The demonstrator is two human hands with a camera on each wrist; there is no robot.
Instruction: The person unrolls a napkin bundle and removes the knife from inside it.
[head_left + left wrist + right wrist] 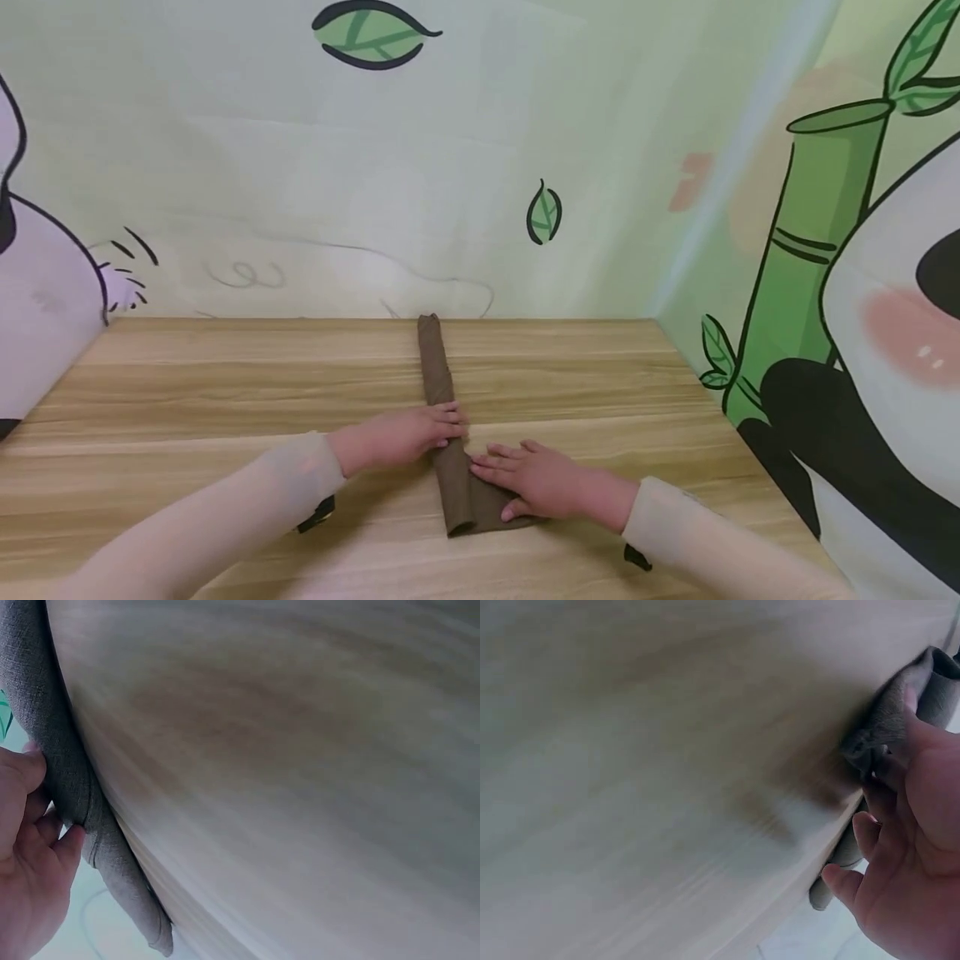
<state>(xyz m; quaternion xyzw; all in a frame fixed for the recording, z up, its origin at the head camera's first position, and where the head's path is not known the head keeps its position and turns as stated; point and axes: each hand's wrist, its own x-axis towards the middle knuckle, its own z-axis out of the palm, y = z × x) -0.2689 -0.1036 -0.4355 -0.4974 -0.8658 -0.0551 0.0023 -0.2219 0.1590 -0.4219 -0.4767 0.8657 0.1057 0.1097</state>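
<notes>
A brown cloth [453,483] lies on the table, rolled into a long narrow tube that points toward the wall, with a flat flap [489,507] spread out at its near right. My left hand [408,433] reaches in from the left, its fingers bent over the middle of the roll. In the left wrist view the fingertips bear on the side of the rolled cloth [64,757]. My right hand [543,482] rests on the flap, fingers extended toward the roll, thumb near the lower edge. The right wrist view shows the thumb against the cloth [892,712].
The wood-grain table [225,375] meets a printed wall [480,150] with leaves and pencil scribbles at its back edge. Another printed wall with bamboo [825,208] and a panda closes off the right side. Dark straps show under both light sleeves [247,500].
</notes>
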